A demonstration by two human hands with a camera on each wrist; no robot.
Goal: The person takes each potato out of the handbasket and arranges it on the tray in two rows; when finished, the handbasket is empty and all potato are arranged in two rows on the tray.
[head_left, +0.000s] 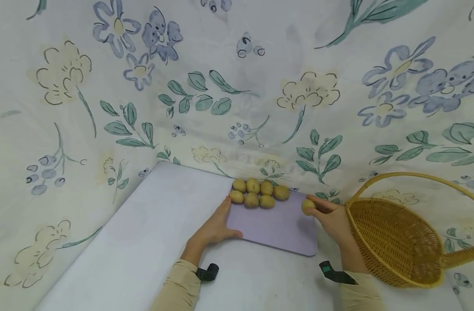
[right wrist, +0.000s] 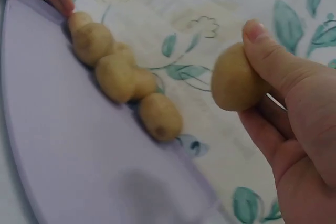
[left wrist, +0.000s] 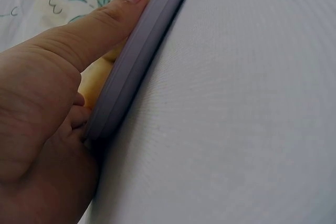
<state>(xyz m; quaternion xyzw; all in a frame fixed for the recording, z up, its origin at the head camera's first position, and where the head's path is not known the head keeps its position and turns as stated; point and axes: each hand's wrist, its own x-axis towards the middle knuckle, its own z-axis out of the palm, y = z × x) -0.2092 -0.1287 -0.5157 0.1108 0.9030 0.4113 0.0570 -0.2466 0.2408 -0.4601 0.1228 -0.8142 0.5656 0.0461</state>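
A lilac tray (head_left: 275, 226) lies on the white table, with several potatoes (head_left: 251, 200) in two rows along its far side. My left hand (head_left: 215, 224) holds the tray's left end. Its thumb rests over the near rim, while the fingers reach along the left side to the nearest potato. In the left wrist view the thumb (left wrist: 100, 27) lies against the tray's rim (left wrist: 139, 51). Above the tray's right end, my right hand (head_left: 334, 220) pinches a single potato (right wrist: 233, 80) between thumb and fingers, apart from the rows.
A yellow-brown wicker basket (head_left: 392, 242) with a tall hooped handle stands just right of my right forearm. Floral cloth (head_left: 237, 129) hangs behind the table (head_left: 163, 224). Dark straps with small cameras (head_left: 208, 273) sit on both wrists.
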